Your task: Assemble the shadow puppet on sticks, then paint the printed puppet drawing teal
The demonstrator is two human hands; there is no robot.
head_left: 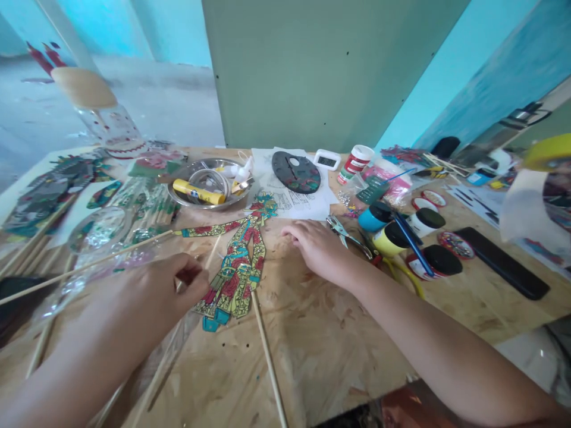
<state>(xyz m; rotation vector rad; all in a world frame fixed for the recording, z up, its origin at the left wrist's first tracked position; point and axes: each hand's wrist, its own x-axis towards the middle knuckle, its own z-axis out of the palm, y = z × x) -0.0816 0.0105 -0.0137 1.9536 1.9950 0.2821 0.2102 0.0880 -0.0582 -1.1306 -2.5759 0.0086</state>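
Patterned figure (239, 255) mid-frame. Left hand (190, 279) at its lower left, fingers curled nearly closed by a thin stick (214, 252); blur, can't confirm grip. Right hand (319, 246) right of centre, fingers half-open, nothing visible held. Steady the figure flat; avoid sideways stick load.

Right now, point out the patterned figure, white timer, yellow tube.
Patterned figure (241, 260), head view: middle of body.
White timer (327, 160), head view: its display.
Yellow tube (198, 192), head view: middle of its side.

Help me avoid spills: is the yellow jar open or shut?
Shut: the yellow jar has its black lid on.
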